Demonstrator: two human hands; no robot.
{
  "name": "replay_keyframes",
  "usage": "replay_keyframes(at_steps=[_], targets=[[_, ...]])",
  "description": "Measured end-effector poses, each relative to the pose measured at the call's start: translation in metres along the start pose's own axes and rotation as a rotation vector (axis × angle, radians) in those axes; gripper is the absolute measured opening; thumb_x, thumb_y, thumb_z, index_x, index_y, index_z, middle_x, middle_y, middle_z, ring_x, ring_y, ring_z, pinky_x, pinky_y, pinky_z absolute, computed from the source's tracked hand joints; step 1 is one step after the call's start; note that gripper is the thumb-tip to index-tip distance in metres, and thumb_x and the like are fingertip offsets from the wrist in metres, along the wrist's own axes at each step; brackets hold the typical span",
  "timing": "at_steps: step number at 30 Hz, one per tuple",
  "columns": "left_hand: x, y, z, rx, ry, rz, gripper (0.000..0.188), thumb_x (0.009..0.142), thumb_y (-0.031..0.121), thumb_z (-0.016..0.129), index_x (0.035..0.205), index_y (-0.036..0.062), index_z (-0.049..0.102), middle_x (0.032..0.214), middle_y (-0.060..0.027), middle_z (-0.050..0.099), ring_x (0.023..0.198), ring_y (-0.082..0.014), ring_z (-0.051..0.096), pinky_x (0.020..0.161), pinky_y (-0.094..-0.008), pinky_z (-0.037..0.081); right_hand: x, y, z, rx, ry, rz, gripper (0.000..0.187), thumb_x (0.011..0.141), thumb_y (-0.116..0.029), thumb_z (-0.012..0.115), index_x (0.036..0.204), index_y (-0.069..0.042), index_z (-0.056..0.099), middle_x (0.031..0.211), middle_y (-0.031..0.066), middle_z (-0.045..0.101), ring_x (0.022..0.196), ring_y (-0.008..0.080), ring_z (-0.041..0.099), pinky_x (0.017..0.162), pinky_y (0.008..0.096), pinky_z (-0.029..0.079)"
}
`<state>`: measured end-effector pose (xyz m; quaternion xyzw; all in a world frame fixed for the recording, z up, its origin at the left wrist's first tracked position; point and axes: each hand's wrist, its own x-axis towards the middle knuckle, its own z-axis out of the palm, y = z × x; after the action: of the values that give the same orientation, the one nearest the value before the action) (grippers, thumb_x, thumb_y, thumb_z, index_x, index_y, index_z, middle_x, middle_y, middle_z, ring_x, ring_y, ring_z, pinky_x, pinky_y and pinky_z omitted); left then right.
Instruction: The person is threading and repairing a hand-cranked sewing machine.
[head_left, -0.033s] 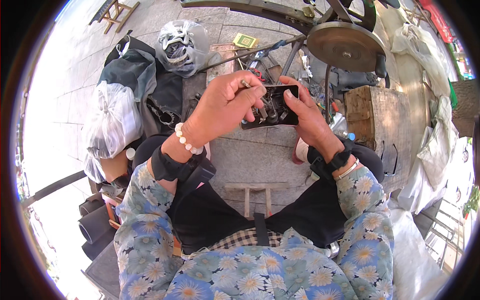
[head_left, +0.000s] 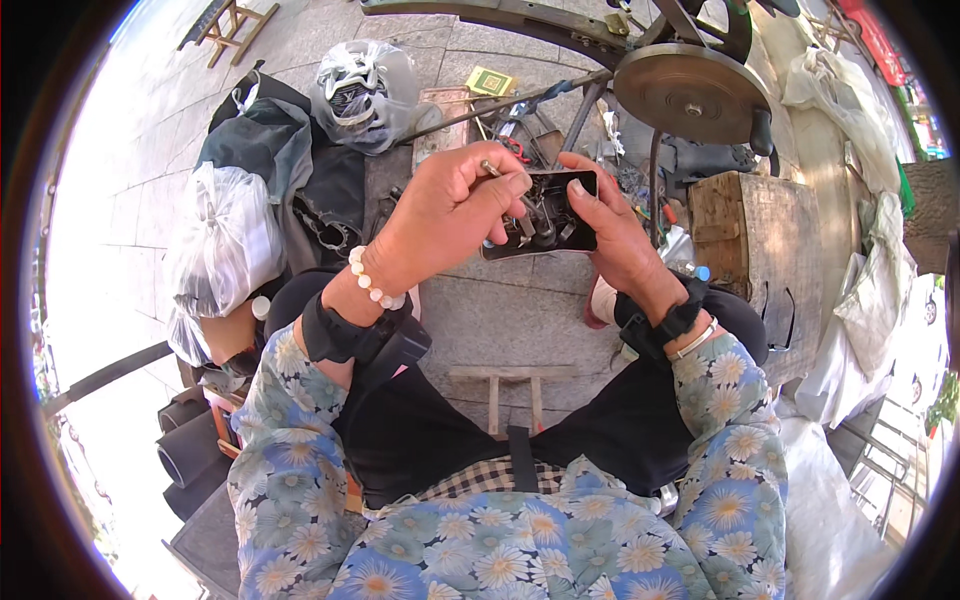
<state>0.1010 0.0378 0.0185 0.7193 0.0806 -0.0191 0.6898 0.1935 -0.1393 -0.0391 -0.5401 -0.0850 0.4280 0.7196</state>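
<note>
We pinch a slim metal tool [head_left: 490, 168] in our left hand [head_left: 462, 208] | our right hand [head_left: 622, 228] grips the right edge of a black box [head_left: 577, 236], between both hands | small metal parts [head_left: 546, 232] lie inside, near our left hand | wooden crate [head_left: 775, 250] right of our right hand

Between the hands: a tray [head_left: 577, 237] with small parts [head_left: 545, 232] in it, the left hand [head_left: 455, 205] over its left side, the right hand [head_left: 618, 225] at its right edge.
Beyond the tray: scissors [head_left: 514, 149] among loose tools.
Ahead, to the right: a wheel [head_left: 692, 95].
Right: a crate [head_left: 780, 235], eyeglasses [head_left: 781, 347] on it.
Left: a knotted bag [head_left: 225, 235]; farther ahead, a second bag [head_left: 366, 100].
Between the knees: a low stand [head_left: 512, 372].
</note>
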Motion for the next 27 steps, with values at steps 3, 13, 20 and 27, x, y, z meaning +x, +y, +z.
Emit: replay_keyframes(at_steps=[3, 13, 20, 27], targets=[[-0.002, 0.007, -0.001, 0.025, 0.009, -0.052, 0.012, 0.09, 0.014, 0.05, 0.089, 0.0037, 0.056, 0.072, -0.0037, 0.06, 0.054, -0.0044, 0.056, 0.039, -0.0163, 0.037, 0.0, 0.001, -0.002, -0.003, 0.011, 0.01, 0.039, 0.09, -0.023, 0.052, 0.125, -0.009, 0.041, 0.106, 0.0013, 0.05, 0.092, 0.0072, 0.048, 0.08, 0.0222, 0.041], [-0.004, 0.0, -0.002, 0.26, -0.023, 0.046, 0.009, 0.083, 0.009, 0.054, 0.08, 0.0, 0.053, 0.057, -0.0015, 0.052, 0.052, -0.0057, 0.049, 0.048, -0.0219, 0.039, 0.0, 0.002, -0.001, -0.037, 0.041, -0.04, 0.041, 0.089, -0.023, 0.054, 0.125, -0.009, 0.041, 0.104, 0.0008, 0.05, 0.093, 0.0071, 0.047, 0.081, 0.0221, 0.04], [-0.003, 0.005, -0.001, 0.255, -0.089, 0.003, 0.009, 0.086, 0.007, 0.05, 0.086, 0.0005, 0.055, 0.073, -0.0028, 0.058, 0.059, -0.0053, 0.056, 0.049, -0.0179, 0.043, -0.001, -0.002, 0.002, -0.073, 0.085, -0.067, 0.042, 0.088, -0.023, 0.056, 0.124, -0.008, 0.041, 0.103, 0.0016, 0.05, 0.093, 0.0072, 0.046, 0.082, 0.0224, 0.039], [-0.003, -0.002, 0.002, 0.148, -0.013, 0.128, 0.007, 0.086, 0.004, 0.05, 0.088, -0.0011, 0.054, 0.076, -0.0043, 0.058, 0.065, -0.008, 0.059, 0.052, -0.0188, 0.044, 0.003, 0.0, 0.0, -0.054, 0.112, -0.084, 0.043, 0.088, -0.024, 0.057, 0.123, -0.007, 0.041, 0.104, 0.0017, 0.049, 0.095, 0.0083, 0.045, 0.084, 0.0232, 0.038]])
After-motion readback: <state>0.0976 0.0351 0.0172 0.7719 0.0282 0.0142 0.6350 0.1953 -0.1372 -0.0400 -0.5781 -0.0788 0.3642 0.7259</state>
